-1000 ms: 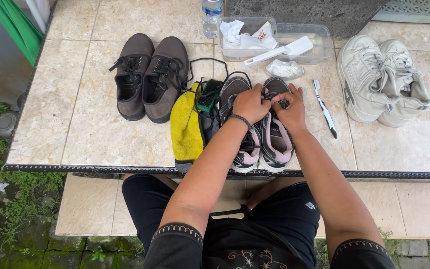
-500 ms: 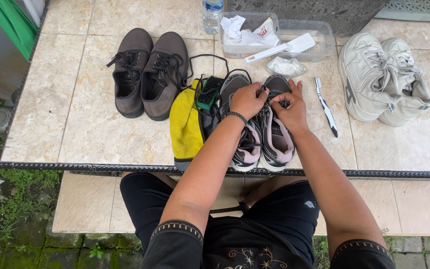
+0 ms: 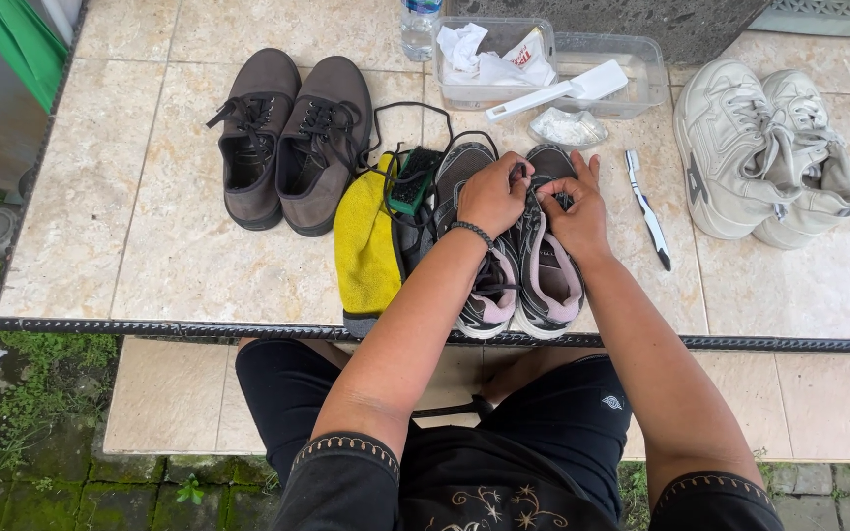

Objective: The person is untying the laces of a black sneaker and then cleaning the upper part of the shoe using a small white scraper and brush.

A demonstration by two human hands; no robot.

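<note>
Hands meet over the pair of black-and-pink trainers (image 3: 518, 265), which stands at the near edge of the tiled table (image 3: 179, 256) with both heels just overhanging the dark metal rim. Left hand (image 3: 492, 194) lies on the left shoe's tongue area, fingers curled and pinching a lace between thumb and forefinger; a dark bead bracelet (image 3: 471, 232) circles that wrist. Right hand (image 3: 576, 208) rests on the right shoe, fingers drawn together on the lacing near the toe, touching the left hand's fingertips; exactly what it grips cannot be told. Just left of the trainers a yellow cloth (image 3: 366, 246) lies flat, its lower end reaching the rim, with a green-and-black block (image 3: 411, 181) and loose black laces (image 3: 407, 118) above it. Further left of the trainers stands a pair of brown lace-up shoes (image 3: 287, 138), with bare tile beyond it out to the table's left edge. Right of the trainers lies a toothbrush (image 3: 647, 208), then open tile, then a pair of white trainers (image 3: 764, 147) close to the right side. Beyond the trainers, at the far side, sit a clear plastic tub (image 3: 641, 74) holding crumpled white cloths (image 3: 489, 59), a white brush (image 3: 563, 91) laid across it, and a bottle (image 3: 419, 25).
</note>
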